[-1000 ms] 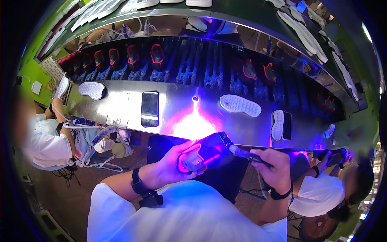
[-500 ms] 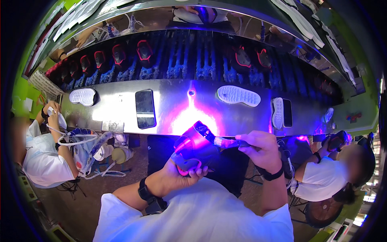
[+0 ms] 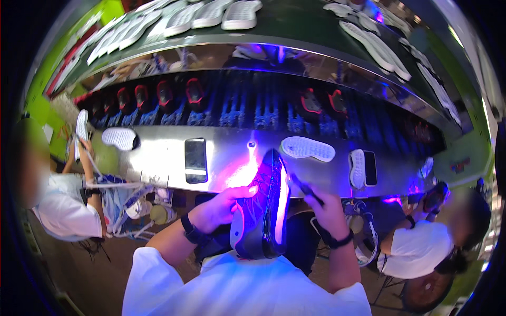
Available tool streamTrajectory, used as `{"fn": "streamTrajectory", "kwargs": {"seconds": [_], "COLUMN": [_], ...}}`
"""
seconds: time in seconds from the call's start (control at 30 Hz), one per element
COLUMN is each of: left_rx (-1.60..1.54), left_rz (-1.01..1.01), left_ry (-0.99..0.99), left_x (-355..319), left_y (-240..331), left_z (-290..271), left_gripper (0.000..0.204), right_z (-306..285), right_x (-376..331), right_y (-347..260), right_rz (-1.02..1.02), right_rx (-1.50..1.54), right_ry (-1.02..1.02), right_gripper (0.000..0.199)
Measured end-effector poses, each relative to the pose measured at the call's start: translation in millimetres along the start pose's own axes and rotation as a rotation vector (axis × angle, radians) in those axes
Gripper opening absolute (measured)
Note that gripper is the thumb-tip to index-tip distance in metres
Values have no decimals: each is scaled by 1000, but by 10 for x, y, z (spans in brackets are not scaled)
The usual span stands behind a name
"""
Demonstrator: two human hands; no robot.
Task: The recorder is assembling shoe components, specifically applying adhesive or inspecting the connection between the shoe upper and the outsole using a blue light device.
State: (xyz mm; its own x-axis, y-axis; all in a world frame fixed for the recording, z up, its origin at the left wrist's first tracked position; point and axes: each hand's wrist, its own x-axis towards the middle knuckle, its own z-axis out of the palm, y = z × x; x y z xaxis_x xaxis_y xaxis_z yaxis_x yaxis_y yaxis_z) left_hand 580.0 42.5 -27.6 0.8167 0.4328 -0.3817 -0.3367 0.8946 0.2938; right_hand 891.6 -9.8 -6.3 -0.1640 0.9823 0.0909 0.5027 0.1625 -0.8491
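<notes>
My left hand [image 3: 227,204] is closed round the side of a dark shoe upper [image 3: 255,210] with red-pink trim and laces. The upper stands toe away from me, tilted so its underside edge faces right, and that edge looks wet and glossy under violet light. In my right hand [image 3: 329,215] is a dark-handled brush [image 3: 304,188]. Its bristle end lies along the right edge of the upper near the toe; the blur hides whether it touches. Just beyond the toe, a white shoe sole [image 3: 308,148] lies on the metal bench [image 3: 226,150].
Phones [image 3: 196,160] and other white soles [image 3: 119,138] lie on the bench. Behind it, dark uppers with red trim [image 3: 164,94] sit on a rack [image 3: 232,100], below a green belt [image 3: 295,26] carrying soles. Co-workers sit to the left [image 3: 71,205] and right [image 3: 421,242].
The upper has turned from lying slantwise to toe-away, its glossy edge now facing right. My left hand has shifted to its left side. The brush hand is slightly lower, and the view has tilted upward.
</notes>
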Motion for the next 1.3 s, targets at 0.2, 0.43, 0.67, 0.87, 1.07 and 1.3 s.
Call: {"fn": "streamTrajectory", "kwargs": {"seconds": [0.2, 0.43, 0.67, 0.87, 1.07, 1.3], "left_rx": [686, 930, 864, 890, 861, 805], "left_rz": [374, 450, 423, 397, 402, 387], "left_ry": [29, 159, 167, 163, 201, 203], "left_x": [162, 149, 310, 409, 434, 469], "left_y": [320, 281, 91, 11, 16, 20], "left_z": [728, 801, 1035, 1040, 942, 746], "left_gripper": [78, 85, 87, 90, 86, 87], "right_z": [265, -192, -641, -573, -554, -391], "right_x": [-97, -286, -106, -47, -75, -45], "right_y": [-5, -87, -443, -339, -231, -95], "right_rz": [-21, 44, -24, -77, -45, -20], "right_rx": [149, 152, 90, 101, -11, 66], "right_ry": [291, 268, 318, 357, 238, 198], "right_gripper": [35, 39, 35, 34, 34, 31]}}
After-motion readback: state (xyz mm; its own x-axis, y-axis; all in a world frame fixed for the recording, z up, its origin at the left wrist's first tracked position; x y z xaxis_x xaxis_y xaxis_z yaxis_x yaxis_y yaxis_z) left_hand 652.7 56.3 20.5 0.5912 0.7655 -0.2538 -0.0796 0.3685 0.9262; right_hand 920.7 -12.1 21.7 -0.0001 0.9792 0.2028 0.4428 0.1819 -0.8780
